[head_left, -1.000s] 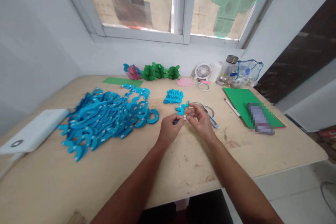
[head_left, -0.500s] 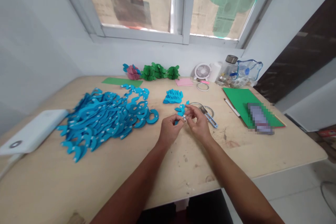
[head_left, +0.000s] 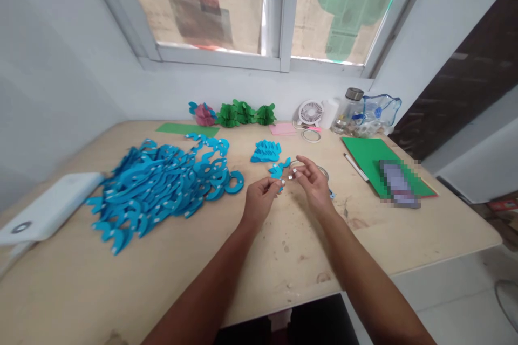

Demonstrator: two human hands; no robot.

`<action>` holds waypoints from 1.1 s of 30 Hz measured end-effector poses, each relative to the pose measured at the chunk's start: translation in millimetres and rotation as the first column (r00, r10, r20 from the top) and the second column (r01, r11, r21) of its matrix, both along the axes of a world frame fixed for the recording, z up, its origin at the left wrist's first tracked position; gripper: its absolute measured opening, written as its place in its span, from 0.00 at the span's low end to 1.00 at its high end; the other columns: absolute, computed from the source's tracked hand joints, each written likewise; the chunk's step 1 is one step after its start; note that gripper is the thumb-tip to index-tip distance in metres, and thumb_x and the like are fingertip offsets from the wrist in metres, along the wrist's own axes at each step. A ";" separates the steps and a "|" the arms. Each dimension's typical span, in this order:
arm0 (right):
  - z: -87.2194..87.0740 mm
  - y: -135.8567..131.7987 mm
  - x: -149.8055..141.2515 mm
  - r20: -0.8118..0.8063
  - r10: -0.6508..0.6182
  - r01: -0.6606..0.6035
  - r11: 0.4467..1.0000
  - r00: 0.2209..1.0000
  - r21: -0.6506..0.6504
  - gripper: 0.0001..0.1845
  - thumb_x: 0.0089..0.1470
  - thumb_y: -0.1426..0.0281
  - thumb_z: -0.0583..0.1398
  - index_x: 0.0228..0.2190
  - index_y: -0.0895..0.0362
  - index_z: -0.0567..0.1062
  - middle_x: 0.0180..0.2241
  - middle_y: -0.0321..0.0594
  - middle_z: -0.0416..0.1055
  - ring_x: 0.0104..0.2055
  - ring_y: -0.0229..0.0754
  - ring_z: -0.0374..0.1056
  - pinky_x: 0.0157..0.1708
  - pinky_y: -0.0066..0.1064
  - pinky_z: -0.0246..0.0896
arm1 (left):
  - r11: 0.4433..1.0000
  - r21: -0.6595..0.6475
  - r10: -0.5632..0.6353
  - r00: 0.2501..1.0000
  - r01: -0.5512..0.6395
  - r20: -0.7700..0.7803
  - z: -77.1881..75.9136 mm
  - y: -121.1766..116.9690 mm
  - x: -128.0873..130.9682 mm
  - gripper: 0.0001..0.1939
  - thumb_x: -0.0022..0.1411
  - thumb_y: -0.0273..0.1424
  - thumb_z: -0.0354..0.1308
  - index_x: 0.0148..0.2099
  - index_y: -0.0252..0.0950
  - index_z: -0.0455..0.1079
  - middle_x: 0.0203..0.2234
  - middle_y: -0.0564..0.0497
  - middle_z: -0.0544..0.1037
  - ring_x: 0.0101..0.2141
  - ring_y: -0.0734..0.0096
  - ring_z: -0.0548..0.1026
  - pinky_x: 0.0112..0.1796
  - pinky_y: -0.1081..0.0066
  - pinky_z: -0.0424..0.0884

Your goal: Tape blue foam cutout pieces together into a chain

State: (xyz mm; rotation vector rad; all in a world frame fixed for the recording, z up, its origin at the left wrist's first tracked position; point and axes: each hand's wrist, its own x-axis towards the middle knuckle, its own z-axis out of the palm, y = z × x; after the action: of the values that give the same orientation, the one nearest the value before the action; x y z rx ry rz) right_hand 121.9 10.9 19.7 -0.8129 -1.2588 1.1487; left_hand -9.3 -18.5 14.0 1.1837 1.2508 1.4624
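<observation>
In the head view, the left hand (head_left: 261, 200) is curled, pinching a small blue cut-out (head_left: 279, 171) above the wooden table (head_left: 283, 259). The right hand (head_left: 313, 186) is half open just beside it; whether it grips the tiny white tab (head_left: 294, 171) at its fingertips cannot be told. A small stack of blue pieces (head_left: 266, 152) lies far of the hands, and a big heap (head_left: 162, 183) lies left. At the far right, one glass jar (head_left: 348, 110) with a metal lid holds small pale bits, beside one clear pouch (head_left: 378, 110). Along the far edge sit three green paper ornaments (head_left: 244, 112) and one pink (head_left: 204, 115).
</observation>
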 end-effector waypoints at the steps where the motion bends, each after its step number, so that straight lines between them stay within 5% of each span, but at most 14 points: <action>1: 1.1 -0.6 0.1 -0.002 0.013 -0.013 1.000 1.000 -0.011 0.21 0.47 0.65 0.61 0.45 0.54 0.68 0.30 0.37 0.71 0.33 0.38 0.67 0.39 0.34 0.62 | 1.000 0.007 -0.008 1.000 0.008 0.001 0.3 -0.3 -0.2 0.09 0.49 0.33 0.58 0.21 0.34 0.71 0.16 0.55 0.70 0.20 0.76 0.65 0.25 0.75 0.63; 8: 3.1 -1.0 2.5 0.002 0.058 -0.058 0.998 0.998 -0.024 0.22 0.49 0.63 0.59 0.46 0.55 0.67 0.32 0.38 0.72 0.26 0.35 0.63 0.28 0.29 0.60 | 0.998 0.051 -0.039 0.997 0.036 0.063 1.1 -0.4 -0.5 0.09 0.49 0.32 0.58 0.21 0.34 0.69 0.17 0.55 0.70 0.21 0.77 0.66 0.27 0.75 0.64; 18: -4.2 1.0 3.7 0.017 0.098 -0.097 0.995 0.995 -0.028 0.25 0.49 0.61 0.59 0.49 0.54 0.65 0.37 0.41 0.72 0.33 0.39 0.68 0.36 0.34 0.64 | 0.999 0.038 -0.004 0.995 0.000 0.103 -4.7 1.2 1.9 0.10 0.46 0.33 0.60 0.34 0.36 0.74 0.31 0.50 0.78 0.30 0.69 0.74 0.29 0.71 0.70; 33: 3.4 -6.9 0.3 -0.021 0.175 -0.175 0.985 0.984 0.012 0.25 0.52 0.61 0.57 0.51 0.54 0.62 0.38 0.42 0.72 0.38 0.43 0.70 0.45 0.43 0.62 | 0.993 0.023 0.112 0.981 -0.117 0.158 -5.3 4.0 4.0 0.11 0.46 0.31 0.62 0.30 0.35 0.62 0.18 0.55 0.73 0.17 0.75 0.71 0.17 0.78 0.60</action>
State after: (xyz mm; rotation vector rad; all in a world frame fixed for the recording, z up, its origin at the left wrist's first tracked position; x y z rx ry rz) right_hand 122.3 4.0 23.1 -0.6904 -1.3366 1.2870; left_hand -5.4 -14.5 8.8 1.0103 1.2079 1.6323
